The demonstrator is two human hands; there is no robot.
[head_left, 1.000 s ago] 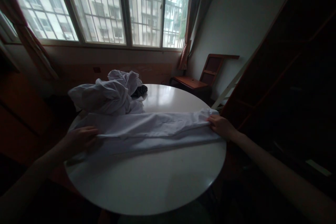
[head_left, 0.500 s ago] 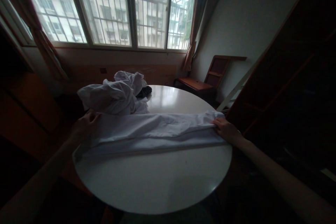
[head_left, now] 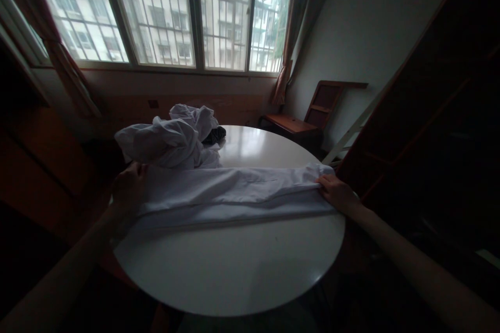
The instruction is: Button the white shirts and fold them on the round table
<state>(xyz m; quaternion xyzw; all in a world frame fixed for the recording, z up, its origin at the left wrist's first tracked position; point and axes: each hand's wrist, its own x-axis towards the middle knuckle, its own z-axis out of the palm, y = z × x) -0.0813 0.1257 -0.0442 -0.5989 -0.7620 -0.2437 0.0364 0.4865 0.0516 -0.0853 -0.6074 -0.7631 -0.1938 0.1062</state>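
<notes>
Item: white garment [head_left: 234,192], folded into a long strip, lying across our round counter [head_left: 234,270]. Our left hand [head_left: 128,188] rests at its left end; we cannot tell its grip. Our right hand [head_left: 336,193] pinches its right end. Behind: crumpled white pile [head_left: 167,140].

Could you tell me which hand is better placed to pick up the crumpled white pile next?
Probably the left hand: it rests at the left end of the folded garment, just beside the crumpled pile. The right hand rests on the far right end, well away from it.
</notes>
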